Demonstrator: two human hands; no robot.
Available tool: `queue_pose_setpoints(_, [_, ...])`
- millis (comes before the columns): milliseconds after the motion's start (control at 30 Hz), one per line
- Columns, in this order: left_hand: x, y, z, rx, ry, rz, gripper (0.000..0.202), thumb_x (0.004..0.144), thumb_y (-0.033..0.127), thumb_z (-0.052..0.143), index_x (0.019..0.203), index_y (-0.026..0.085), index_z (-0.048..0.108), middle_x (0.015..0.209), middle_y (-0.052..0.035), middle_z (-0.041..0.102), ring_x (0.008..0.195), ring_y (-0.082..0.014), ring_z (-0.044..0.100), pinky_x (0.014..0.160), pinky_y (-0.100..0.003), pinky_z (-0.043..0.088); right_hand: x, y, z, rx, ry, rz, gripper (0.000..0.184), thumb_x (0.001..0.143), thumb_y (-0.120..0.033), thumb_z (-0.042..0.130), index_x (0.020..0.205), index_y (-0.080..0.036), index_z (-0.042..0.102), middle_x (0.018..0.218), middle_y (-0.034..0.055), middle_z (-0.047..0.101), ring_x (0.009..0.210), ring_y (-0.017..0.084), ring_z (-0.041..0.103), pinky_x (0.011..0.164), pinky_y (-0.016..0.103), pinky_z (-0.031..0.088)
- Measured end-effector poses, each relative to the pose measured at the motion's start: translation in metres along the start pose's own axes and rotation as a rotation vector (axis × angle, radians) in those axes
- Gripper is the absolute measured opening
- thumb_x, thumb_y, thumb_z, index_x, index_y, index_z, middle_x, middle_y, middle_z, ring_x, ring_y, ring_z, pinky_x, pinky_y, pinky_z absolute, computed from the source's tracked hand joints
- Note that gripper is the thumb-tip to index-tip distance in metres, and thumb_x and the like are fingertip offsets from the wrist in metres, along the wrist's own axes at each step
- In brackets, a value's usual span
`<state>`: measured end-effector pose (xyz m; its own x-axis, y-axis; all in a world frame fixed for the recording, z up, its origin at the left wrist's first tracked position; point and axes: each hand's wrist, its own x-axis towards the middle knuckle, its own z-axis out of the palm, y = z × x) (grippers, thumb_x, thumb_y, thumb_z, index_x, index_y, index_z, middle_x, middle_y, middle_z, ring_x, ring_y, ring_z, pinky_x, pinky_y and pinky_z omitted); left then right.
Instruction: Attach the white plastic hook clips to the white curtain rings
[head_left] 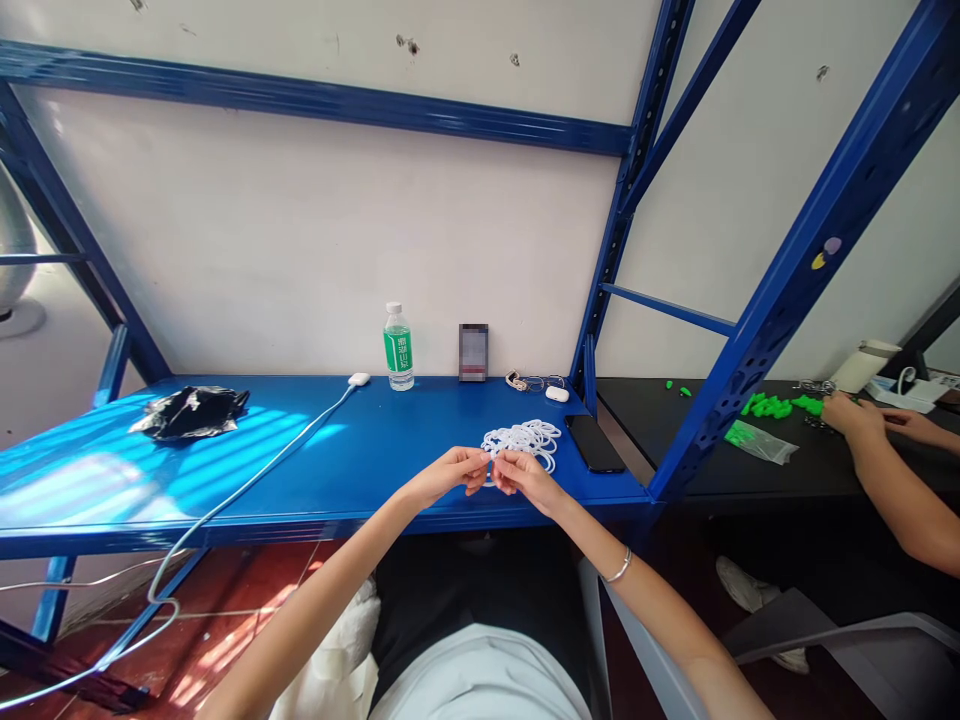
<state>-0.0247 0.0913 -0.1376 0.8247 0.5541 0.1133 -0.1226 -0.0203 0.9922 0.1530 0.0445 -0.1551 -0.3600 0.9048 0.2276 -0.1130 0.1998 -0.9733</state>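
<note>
Both hands meet just above the front edge of the blue shelf, fingertips almost touching. My left hand [461, 470] is closed in a pinch, and my right hand [523, 474] pinches from the other side. Between them shows a bit of a thin white loop [489, 484], largely hidden by the fingers. Right behind the hands lies a heap of white loops [534, 437], tangled together like cord rings; my right hand covers its near part. A silver bracelet [621, 566] circles my right wrist.
On the blue shelf [300, 490] stand a green-labelled bottle [398, 350] and a small dark framed card [473, 353]. A black phone [595, 443] lies right, a crumpled black bag [191, 413] left, a white cable [262, 468] between. A co-worker's hands [855, 415] handle green pieces [766, 405].
</note>
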Motion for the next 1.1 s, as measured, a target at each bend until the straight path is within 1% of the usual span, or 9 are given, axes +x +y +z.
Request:
queue_pose_setpoints(133, [-0.001,0.001,0.003,-0.055,-0.049,0.025,0.049,0.085,0.049,0.056,0.052,0.015,0.041,0.05,0.0051,0.034,0.048,-0.0071,0.035,0.055,-0.025,0.037,0.001,0.003,0.005,0.266,-0.053,0.059,0.032,0.081,-0.035,0.057,0.058,-0.019,0.039,0.056,-0.0038,0.034,0.05,0.009,0.03,0.051,0.024,0.031])
queue_pose_setpoints(300, [-0.003,0.003,0.004,-0.003,-0.113,0.005,0.048,0.084,0.049,0.056,0.052,0.016,0.044,0.05,0.0047,0.031,0.049,-0.0083,0.034,0.056,-0.027,0.038,0.003,0.009,0.008,0.324,-0.019,0.072,0.029,0.075,-0.025,0.043,0.048,-0.021,0.03,0.051,-0.0021,0.026,0.051,0.013,0.028,0.061,0.031,0.042])
queue_pose_setpoints(500, [-0.003,0.004,0.003,-0.001,-0.073,0.023,0.049,0.084,0.052,0.054,0.052,0.016,0.044,0.05,0.0026,0.038,0.053,-0.011,0.042,0.064,-0.03,0.042,0.005,0.009,0.004,0.271,0.053,0.025,0.041,0.084,-0.035,0.032,0.046,-0.022,0.026,0.051,-0.0001,0.027,0.051,0.015,0.032,0.06,0.037,0.047])
queue_pose_setpoints(600, [-0.003,0.006,0.002,0.027,-0.057,0.045,0.047,0.085,0.053,0.052,0.057,0.016,0.047,0.053,0.0003,0.046,0.058,-0.0133,0.05,0.068,-0.031,0.045,0.003,0.003,0.003,0.171,0.016,0.006,0.04,0.085,-0.041,0.039,0.051,-0.021,0.034,0.056,0.0002,0.033,0.056,0.015,0.039,0.064,0.036,0.048])
queue_pose_setpoints(700, [-0.004,0.01,-0.002,0.133,-0.027,0.073,0.041,0.087,0.051,0.05,0.073,0.013,0.058,0.072,-0.0065,0.062,0.074,-0.0173,0.059,0.074,-0.031,0.046,-0.001,-0.004,-0.001,0.025,0.051,-0.052,0.033,0.085,-0.042,0.049,0.06,-0.02,0.046,0.064,0.0014,0.042,0.061,0.015,0.043,0.064,0.032,0.045])
queue_pose_setpoints(800, [-0.005,0.014,-0.01,0.306,0.027,0.099,0.038,0.087,0.049,0.051,0.101,0.014,0.061,0.095,-0.0102,0.066,0.088,-0.0204,0.062,0.078,-0.031,0.047,-0.002,-0.008,-0.01,-0.271,0.159,-0.189,0.027,0.088,-0.041,0.05,0.071,-0.02,0.057,0.073,0.0034,0.051,0.069,0.017,0.048,0.067,0.031,0.043])
queue_pose_setpoints(867, [-0.005,0.014,-0.017,0.479,0.095,0.122,0.041,0.086,0.049,0.051,0.112,0.017,0.059,0.108,-0.0106,0.064,0.094,-0.0217,0.061,0.079,-0.031,0.048,-0.001,-0.007,-0.018,-0.529,0.286,-0.305,0.027,0.091,-0.04,0.049,0.075,-0.021,0.06,0.077,0.0046,0.055,0.074,0.019,0.051,0.07,0.032,0.043])
queue_pose_setpoints(967, [-0.003,0.007,-0.027,0.781,0.168,0.156,0.039,0.086,0.048,0.05,0.111,0.02,0.062,0.116,-0.0107,0.06,0.099,-0.0242,0.058,0.078,-0.033,0.048,0.003,-0.001,-0.034,-0.823,0.49,-0.416,0.027,0.092,-0.039,0.047,0.077,-0.02,0.06,0.081,0.0058,0.058,0.079,0.02,0.052,0.075,0.034,0.043])
queue_pose_setpoints(1100, [0.0,-0.01,-0.032,1.04,0.152,0.192,0.031,0.087,0.042,0.051,0.104,0.02,0.066,0.112,-0.011,0.06,0.103,-0.0263,0.054,0.087,-0.037,0.045,0.008,0.012,-0.051,-1.0,0.6,-0.411,0.025,0.094,-0.036,0.044,0.083,-0.02,0.06,0.086,0.0069,0.06,0.082,0.021,0.053,0.081,0.038,0.042])
